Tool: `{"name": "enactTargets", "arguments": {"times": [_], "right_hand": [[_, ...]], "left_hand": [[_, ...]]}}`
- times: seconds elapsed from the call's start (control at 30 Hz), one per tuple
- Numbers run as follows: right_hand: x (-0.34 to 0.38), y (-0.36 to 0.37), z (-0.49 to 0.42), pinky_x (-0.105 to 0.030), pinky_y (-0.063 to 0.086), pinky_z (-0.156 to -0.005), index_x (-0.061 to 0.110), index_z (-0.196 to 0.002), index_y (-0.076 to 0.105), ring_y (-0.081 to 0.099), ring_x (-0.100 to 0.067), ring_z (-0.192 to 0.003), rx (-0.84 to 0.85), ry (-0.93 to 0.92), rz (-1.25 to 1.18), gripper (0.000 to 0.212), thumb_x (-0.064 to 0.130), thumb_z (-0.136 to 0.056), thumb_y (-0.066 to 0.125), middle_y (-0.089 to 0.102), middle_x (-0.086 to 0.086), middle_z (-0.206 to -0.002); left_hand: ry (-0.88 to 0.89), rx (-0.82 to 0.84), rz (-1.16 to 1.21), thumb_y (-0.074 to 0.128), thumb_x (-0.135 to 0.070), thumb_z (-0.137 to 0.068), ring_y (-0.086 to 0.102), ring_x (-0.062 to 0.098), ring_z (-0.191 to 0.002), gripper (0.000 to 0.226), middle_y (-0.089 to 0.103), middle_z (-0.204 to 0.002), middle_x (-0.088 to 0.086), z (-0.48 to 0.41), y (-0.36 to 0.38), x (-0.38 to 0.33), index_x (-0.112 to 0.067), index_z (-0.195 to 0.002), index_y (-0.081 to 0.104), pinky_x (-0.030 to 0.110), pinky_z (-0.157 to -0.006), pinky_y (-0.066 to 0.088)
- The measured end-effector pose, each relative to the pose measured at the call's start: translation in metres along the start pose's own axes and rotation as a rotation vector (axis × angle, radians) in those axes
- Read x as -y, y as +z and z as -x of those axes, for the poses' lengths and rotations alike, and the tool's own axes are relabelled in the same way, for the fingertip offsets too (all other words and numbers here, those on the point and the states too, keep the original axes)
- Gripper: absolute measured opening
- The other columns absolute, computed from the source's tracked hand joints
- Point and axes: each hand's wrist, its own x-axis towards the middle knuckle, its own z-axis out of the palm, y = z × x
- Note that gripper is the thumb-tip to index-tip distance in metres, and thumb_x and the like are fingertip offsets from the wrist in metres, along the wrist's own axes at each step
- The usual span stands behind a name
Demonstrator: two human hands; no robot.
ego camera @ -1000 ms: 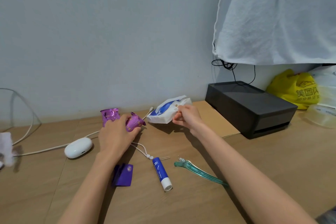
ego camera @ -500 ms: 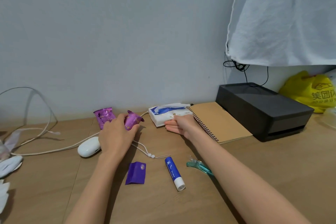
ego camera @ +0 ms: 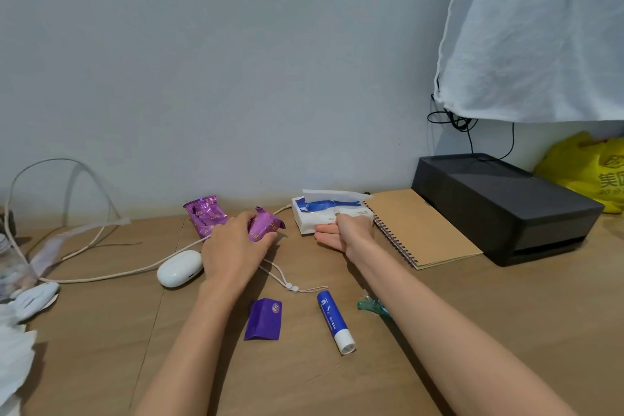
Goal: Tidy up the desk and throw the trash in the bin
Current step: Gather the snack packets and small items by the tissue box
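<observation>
My left hand (ego camera: pixel 233 246) grips a crumpled purple wrapper (ego camera: pixel 266 226) on the wooden desk (ego camera: pixel 472 314). A second purple wrapper (ego camera: pixel 204 216) lies just behind it by the wall. My right hand (ego camera: pixel 344 233) rests with straight fingers against the front of a white and blue tissue pack (ego camera: pixel 320 213), which lies flat near the wall. A small folded purple packet (ego camera: pixel 263 319) lies between my forearms, and crumpled white tissue (ego camera: pixel 13 358) sits at the far left edge.
A blue glue stick (ego camera: pixel 335 322) and a green plastic tool (ego camera: pixel 371 307) lie beside my right forearm. Left are a white earbud case (ego camera: pixel 180 267) and cable (ego camera: pixel 101 240). A brown spiral notebook (ego camera: pixel 422 230), black box (ego camera: pixel 506 206) and yellow bag (ego camera: pixel 591 172) stand right.
The tissue pack went from tilted in my right hand's grip to lying flat by the wall next to the notebook. My right hand's fingers straightened. My left hand stayed on the purple wrapper.
</observation>
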Motion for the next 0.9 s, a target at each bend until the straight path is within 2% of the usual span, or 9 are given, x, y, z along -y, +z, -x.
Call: {"name": "enactTargets", "arguments": {"times": [0.2,0.4,0.5,0.67,0.8,0.9], "right_hand": [[0.006,-0.004,-0.001,-0.033,0.061,-0.062,0.000,-0.140,0.036,0.072,-0.026,-0.067,0.063,0.060,-0.023,0.040,0.008,-0.101,0.037,0.072,-0.016,-0.082],[0.005,-0.005,0.000,-0.031,0.060,-0.050,-0.003,-0.139,0.034,0.070,-0.027,-0.067,0.089,0.062,-0.048,0.039,0.006,-0.102,0.033,0.070,-0.018,-0.080],[0.006,-0.001,0.001,-0.032,0.060,-0.053,-0.004,-0.136,0.038,0.070,-0.029,-0.072,0.109,0.068,-0.067,0.036,0.007,-0.102,0.035,0.070,-0.022,-0.096],[0.010,0.005,0.000,-0.029,0.056,-0.042,-0.012,-0.129,0.044,0.068,-0.029,-0.067,0.123,0.065,-0.053,0.034,0.009,-0.103,0.034,0.067,-0.025,-0.099],[0.017,-0.002,0.015,-0.030,0.058,-0.046,-0.012,-0.123,0.049,0.067,-0.031,-0.084,0.170,0.090,-0.024,0.032,0.010,-0.102,0.038,0.064,-0.027,-0.115],[0.024,-0.012,0.037,-0.029,0.059,-0.050,-0.008,-0.120,0.051,0.067,-0.027,-0.077,0.222,0.037,0.059,0.029,0.012,-0.101,0.045,0.066,-0.020,-0.099]], "left_hand": [[-0.041,0.040,-0.164,0.050,-0.058,-0.086,0.057,0.028,-0.105,0.055,0.064,-0.115,0.006,0.001,-0.003,-0.001,-0.025,-0.130,0.048,0.038,-0.080,0.049],[-0.111,0.041,-0.234,0.048,-0.057,-0.087,0.055,0.032,-0.111,0.058,0.059,-0.123,0.006,-0.001,-0.011,0.017,-0.021,-0.132,0.046,0.043,-0.086,0.051],[-0.119,0.035,-0.242,0.049,-0.057,-0.086,0.055,0.030,-0.111,0.059,0.057,-0.125,0.006,0.002,-0.016,0.023,-0.021,-0.133,0.046,0.042,-0.084,0.052],[-0.055,-0.019,-0.174,0.054,-0.057,-0.084,0.055,0.025,-0.108,0.058,0.055,-0.125,0.003,0.009,-0.023,0.023,-0.019,-0.129,0.051,0.038,-0.078,0.050],[0.004,-0.028,-0.075,0.057,-0.058,-0.082,0.054,0.023,-0.108,0.057,0.052,-0.126,0.001,0.013,-0.028,0.017,-0.022,-0.127,0.053,0.035,-0.078,0.049],[0.050,-0.024,0.046,0.060,-0.057,-0.080,0.053,0.017,-0.102,0.056,0.053,-0.120,0.000,0.015,-0.032,0.009,-0.025,-0.126,0.054,0.031,-0.075,0.047]]}}
